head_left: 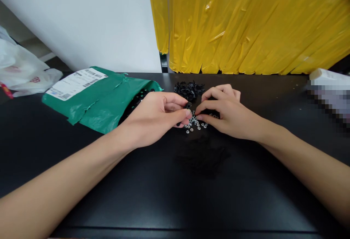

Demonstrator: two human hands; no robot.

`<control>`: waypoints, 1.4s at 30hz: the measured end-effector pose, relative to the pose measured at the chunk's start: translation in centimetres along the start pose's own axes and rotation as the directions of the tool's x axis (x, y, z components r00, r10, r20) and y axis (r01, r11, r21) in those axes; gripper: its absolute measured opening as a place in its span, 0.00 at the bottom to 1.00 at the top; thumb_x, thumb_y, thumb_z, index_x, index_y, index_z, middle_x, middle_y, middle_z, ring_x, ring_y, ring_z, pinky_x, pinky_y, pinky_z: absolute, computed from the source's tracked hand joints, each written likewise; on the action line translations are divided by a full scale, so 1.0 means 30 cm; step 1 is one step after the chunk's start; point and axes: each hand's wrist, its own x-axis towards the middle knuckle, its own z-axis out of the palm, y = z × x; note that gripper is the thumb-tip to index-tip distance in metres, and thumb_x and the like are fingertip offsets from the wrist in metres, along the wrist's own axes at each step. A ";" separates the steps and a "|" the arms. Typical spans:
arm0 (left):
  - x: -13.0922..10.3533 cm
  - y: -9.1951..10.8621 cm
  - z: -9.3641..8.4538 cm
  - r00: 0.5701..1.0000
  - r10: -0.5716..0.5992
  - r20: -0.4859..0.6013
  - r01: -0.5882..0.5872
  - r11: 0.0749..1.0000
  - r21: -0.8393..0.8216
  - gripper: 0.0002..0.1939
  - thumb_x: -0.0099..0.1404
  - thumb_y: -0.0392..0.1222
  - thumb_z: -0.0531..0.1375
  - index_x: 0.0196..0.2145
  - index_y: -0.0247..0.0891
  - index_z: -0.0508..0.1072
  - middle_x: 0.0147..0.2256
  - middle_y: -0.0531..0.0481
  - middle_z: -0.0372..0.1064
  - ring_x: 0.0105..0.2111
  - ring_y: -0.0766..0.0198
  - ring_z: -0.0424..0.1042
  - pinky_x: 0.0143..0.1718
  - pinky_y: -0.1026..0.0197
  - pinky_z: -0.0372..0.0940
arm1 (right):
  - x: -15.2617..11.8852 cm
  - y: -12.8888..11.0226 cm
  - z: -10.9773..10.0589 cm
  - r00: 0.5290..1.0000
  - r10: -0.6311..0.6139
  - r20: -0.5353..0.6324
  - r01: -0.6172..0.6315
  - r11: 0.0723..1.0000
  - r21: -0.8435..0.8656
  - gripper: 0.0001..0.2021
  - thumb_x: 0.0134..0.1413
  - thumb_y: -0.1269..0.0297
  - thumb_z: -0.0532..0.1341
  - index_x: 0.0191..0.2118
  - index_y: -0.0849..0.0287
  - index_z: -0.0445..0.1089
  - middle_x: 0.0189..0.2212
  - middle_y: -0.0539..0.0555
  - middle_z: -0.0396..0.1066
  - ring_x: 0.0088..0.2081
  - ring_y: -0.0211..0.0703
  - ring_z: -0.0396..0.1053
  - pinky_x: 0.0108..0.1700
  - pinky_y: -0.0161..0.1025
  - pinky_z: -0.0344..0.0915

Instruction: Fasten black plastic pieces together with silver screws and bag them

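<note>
Nearest the head camera, two bare forearms (pixel 82 166) were extended from the lower corners over a black tabletop (pixel 169 199). At the centre, a small black piece (pixel 187 105) was pinched between the thumb and fingers of the left hand (pixel 153 118). The right hand (pixel 229 113) was held half curled, its thumb and forefinger brought almost together at the loose screws and washers (pixel 194 121); whether one was gripped could not be told. Picking out small hardware seemed the step in hand, and a fine fingertip pinch appeared to be called for. Behind the hands, a pile of black pieces (pixel 188 90) was placed; movement leftward was limited by the green bag (pixel 101 111). Yellow sheeting (pixel 246 24) was hung along the far edge. Most room was left at lower centre, towards the near edge.
</note>
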 end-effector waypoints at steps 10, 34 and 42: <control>0.000 0.011 -0.002 0.998 0.037 -0.047 -0.035 0.998 0.044 0.10 0.62 0.37 0.74 0.41 0.36 0.80 0.29 0.50 0.83 0.32 0.62 0.82 0.37 0.62 0.76 | 0.011 -0.028 0.011 0.997 0.034 -0.064 -0.032 0.999 0.024 0.12 0.74 0.52 0.63 0.54 0.45 0.82 0.51 0.57 0.75 0.59 0.61 0.62 0.60 0.61 0.52; -0.002 0.009 -0.001 0.996 0.064 -0.061 -0.056 0.991 0.124 0.08 0.63 0.38 0.72 0.39 0.37 0.80 0.28 0.52 0.83 0.29 0.65 0.80 0.36 0.64 0.73 | 0.019 -0.049 -0.034 0.987 0.024 -0.160 0.040 0.923 0.382 0.05 0.72 0.61 0.63 0.43 0.53 0.77 0.40 0.54 0.84 0.40 0.49 0.80 0.44 0.48 0.73; -0.009 0.006 0.013 0.997 0.059 -0.041 -0.055 0.995 0.080 0.06 0.62 0.38 0.73 0.37 0.38 0.81 0.29 0.50 0.84 0.31 0.61 0.83 0.37 0.61 0.75 | -0.011 -0.062 -0.046 0.972 0.063 -0.227 0.056 0.874 0.483 0.05 0.68 0.56 0.71 0.41 0.50 0.83 0.38 0.51 0.83 0.40 0.49 0.79 0.47 0.47 0.77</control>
